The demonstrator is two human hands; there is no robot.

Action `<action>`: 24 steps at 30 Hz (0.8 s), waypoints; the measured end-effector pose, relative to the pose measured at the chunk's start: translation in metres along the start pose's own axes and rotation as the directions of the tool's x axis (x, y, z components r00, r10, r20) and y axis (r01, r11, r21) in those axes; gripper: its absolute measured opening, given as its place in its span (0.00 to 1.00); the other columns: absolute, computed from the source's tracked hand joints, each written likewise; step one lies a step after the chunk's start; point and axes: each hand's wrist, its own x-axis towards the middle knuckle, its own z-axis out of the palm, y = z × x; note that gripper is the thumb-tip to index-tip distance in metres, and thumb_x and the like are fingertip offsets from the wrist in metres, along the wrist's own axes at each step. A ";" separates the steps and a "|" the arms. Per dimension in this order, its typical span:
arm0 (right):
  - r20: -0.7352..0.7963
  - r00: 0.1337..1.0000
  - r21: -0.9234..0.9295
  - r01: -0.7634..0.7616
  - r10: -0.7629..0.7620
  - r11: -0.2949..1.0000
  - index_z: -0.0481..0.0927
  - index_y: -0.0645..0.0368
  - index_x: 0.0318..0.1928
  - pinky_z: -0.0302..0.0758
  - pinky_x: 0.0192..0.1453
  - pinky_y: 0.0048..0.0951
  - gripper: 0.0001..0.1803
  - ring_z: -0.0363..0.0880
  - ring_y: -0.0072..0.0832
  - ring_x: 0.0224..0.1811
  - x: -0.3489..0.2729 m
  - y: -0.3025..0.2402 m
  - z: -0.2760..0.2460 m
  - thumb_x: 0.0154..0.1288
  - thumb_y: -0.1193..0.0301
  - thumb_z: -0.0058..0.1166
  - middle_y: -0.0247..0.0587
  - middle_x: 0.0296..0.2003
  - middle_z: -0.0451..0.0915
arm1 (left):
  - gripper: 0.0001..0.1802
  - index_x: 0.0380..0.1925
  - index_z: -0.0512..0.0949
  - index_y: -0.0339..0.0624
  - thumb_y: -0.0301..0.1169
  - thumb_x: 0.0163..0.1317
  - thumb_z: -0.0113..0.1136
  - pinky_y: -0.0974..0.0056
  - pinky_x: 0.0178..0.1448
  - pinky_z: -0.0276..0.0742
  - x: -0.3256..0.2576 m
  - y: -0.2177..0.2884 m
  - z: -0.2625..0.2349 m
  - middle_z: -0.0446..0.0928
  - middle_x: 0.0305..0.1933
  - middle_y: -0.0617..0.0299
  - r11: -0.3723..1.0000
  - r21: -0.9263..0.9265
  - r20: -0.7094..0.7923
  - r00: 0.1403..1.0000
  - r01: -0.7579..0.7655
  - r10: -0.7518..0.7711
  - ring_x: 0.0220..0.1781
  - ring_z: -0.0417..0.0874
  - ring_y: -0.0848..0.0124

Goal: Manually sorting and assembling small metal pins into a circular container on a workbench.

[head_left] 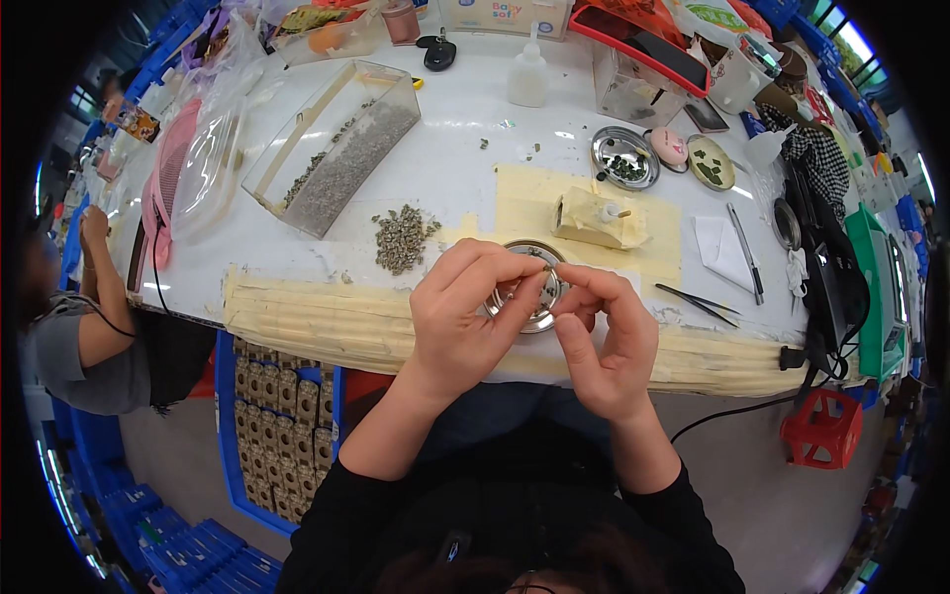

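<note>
My left hand [470,307] and my right hand [609,346] meet over a small round metal dish [540,328]. The left thumb and index finger pinch a tiny dark piece [547,268], too small to name. Bent inward, the right index finger comes up against that same piece, with the right thumb lower and apart from it. Small bits lie in the dish, partly hidden by my fingers. Left of my hands is a loose pile of small metallic parts [404,240]. Beyond the dish sits a block wrapped in yellowish tape [599,220].
Tweezers [698,305], a slim pen-like tool [744,252] and white paper [720,255] lie right. Farther back are a metal dish of dark green pieces [625,163], a squeeze bottle [528,74] and a clear bin [336,148]. A blue crate [230,436] stands below; another person's arm [104,287] shows left.
</note>
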 end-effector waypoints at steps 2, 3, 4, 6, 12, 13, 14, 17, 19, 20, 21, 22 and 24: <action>0.029 0.998 -0.056 0.058 -0.057 0.997 0.80 0.63 0.52 0.65 0.27 0.19 0.17 0.68 0.17 0.24 0.002 0.000 -0.001 0.61 0.78 0.61 0.33 0.29 0.79 | 0.09 0.34 0.84 0.37 0.17 0.53 0.69 0.69 0.31 0.75 0.001 -0.001 0.000 0.80 0.31 0.60 1.000 0.009 -0.009 1.000 -0.019 0.019 0.29 0.80 0.71; 0.043 0.996 -0.085 0.087 -0.083 0.993 0.81 0.62 0.52 0.65 0.26 0.20 0.18 0.68 0.18 0.23 0.002 0.000 -0.001 0.61 0.78 0.61 0.34 0.28 0.79 | 0.09 0.34 0.84 0.37 0.17 0.53 0.69 0.69 0.31 0.75 0.001 -0.001 0.000 0.80 0.31 0.60 1.000 0.011 -0.012 0.999 -0.029 0.029 0.29 0.80 0.71; 0.037 0.996 -0.096 0.086 -0.083 0.992 0.81 0.61 0.52 0.65 0.26 0.20 0.18 0.68 0.18 0.23 0.003 0.001 -0.001 0.61 0.78 0.61 0.34 0.28 0.79 | 0.09 0.34 0.84 0.37 0.17 0.53 0.69 0.69 0.31 0.75 0.001 -0.001 0.000 0.81 0.31 0.60 1.000 0.009 -0.012 1.000 -0.023 0.023 0.30 0.80 0.71; 0.025 0.996 -0.118 0.086 -0.083 0.989 0.81 0.60 0.53 0.65 0.25 0.20 0.18 0.69 0.18 0.23 0.003 0.003 0.001 0.61 0.78 0.61 0.34 0.28 0.79 | 0.09 0.34 0.84 0.37 0.17 0.53 0.69 0.69 0.31 0.75 0.001 0.000 0.000 0.81 0.32 0.59 1.000 0.007 -0.012 1.000 -0.011 0.011 0.30 0.80 0.70; 0.009 0.998 -0.110 -0.060 0.062 0.992 0.80 0.61 0.55 0.67 0.26 0.19 0.20 0.70 0.17 0.23 0.003 0.000 0.002 0.62 0.78 0.62 0.35 0.29 0.79 | 0.09 0.35 0.84 0.36 0.17 0.53 0.69 0.69 0.32 0.76 0.001 -0.001 -0.001 0.80 0.32 0.58 0.999 -0.002 -0.009 0.999 -0.033 0.033 0.31 0.81 0.70; 0.030 0.997 -0.094 -0.063 0.066 0.994 0.80 0.61 0.56 0.68 0.26 0.19 0.20 0.70 0.17 0.23 0.004 -0.001 0.002 0.62 0.78 0.62 0.34 0.29 0.79 | 0.09 0.35 0.84 0.36 0.17 0.53 0.69 0.69 0.32 0.76 0.001 -0.001 -0.001 0.80 0.33 0.58 1.000 -0.007 -0.004 1.000 -0.028 0.028 0.31 0.81 0.71; 0.050 0.996 -0.078 -0.066 0.070 0.995 0.79 0.61 0.56 0.68 0.27 0.19 0.20 0.71 0.17 0.23 0.005 -0.001 0.003 0.62 0.78 0.62 0.34 0.29 0.79 | 0.10 0.36 0.84 0.36 0.17 0.53 0.69 0.69 0.33 0.76 0.000 -0.001 -0.002 0.80 0.33 0.58 1.000 -0.012 0.000 1.000 -0.023 0.023 0.31 0.81 0.71; 0.067 0.994 -0.034 -0.081 0.083 0.996 0.79 0.62 0.55 0.69 0.27 0.18 0.20 0.73 0.17 0.25 0.002 0.002 0.001 0.62 0.77 0.62 0.33 0.30 0.79 | 0.10 0.37 0.84 0.36 0.17 0.53 0.69 0.69 0.33 0.77 0.000 -0.002 -0.002 0.80 0.34 0.58 0.999 -0.007 0.027 0.999 -0.033 0.033 0.31 0.81 0.71; 0.049 0.994 0.006 -0.099 0.098 0.995 0.79 0.62 0.55 0.69 0.27 0.18 0.19 0.72 0.17 0.25 0.001 0.002 0.002 0.62 0.77 0.62 0.33 0.30 0.80 | 0.10 0.37 0.84 0.36 0.17 0.53 0.69 0.69 0.33 0.77 0.001 -0.001 -0.003 0.80 0.33 0.58 0.999 0.003 0.035 0.998 -0.045 0.045 0.31 0.81 0.71; 0.042 0.995 -0.004 -0.090 0.090 0.996 0.79 0.62 0.55 0.68 0.27 0.18 0.19 0.72 0.17 0.24 0.001 0.002 0.002 0.62 0.77 0.62 0.33 0.30 0.80 | 0.10 0.36 0.84 0.36 0.17 0.53 0.69 0.69 0.33 0.77 0.000 -0.001 -0.003 0.80 0.34 0.58 0.999 0.000 0.032 0.999 -0.037 0.037 0.31 0.81 0.71; 0.035 0.996 -0.014 -0.080 0.080 0.997 0.79 0.62 0.54 0.68 0.27 0.18 0.19 0.71 0.17 0.24 0.001 0.002 0.002 0.62 0.77 0.62 0.33 0.30 0.80 | 0.10 0.36 0.84 0.36 0.17 0.53 0.69 0.69 0.33 0.77 0.000 0.000 -0.003 0.80 0.34 0.58 1.000 -0.002 0.029 0.999 -0.031 0.031 0.31 0.81 0.71; 0.028 0.997 -0.023 -0.070 0.070 0.997 0.79 0.62 0.54 0.67 0.26 0.18 0.19 0.71 0.17 0.24 0.001 0.002 0.002 0.61 0.77 0.63 0.33 0.30 0.80 | 0.10 0.36 0.84 0.36 0.17 0.53 0.69 0.69 0.33 0.77 0.000 0.000 -0.003 0.80 0.34 0.58 1.000 -0.004 0.027 0.999 -0.024 0.025 0.31 0.81 0.71; 0.029 0.998 -0.053 -0.046 0.048 0.998 0.79 0.62 0.54 0.66 0.26 0.18 0.20 0.69 0.17 0.23 0.000 0.001 0.001 0.60 0.77 0.63 0.33 0.30 0.81 | 0.10 0.36 0.84 0.36 0.17 0.53 0.69 0.69 0.33 0.77 -0.001 0.000 -0.001 0.80 0.33 0.58 1.000 -0.008 0.023 1.000 -0.003 0.003 0.31 0.81 0.70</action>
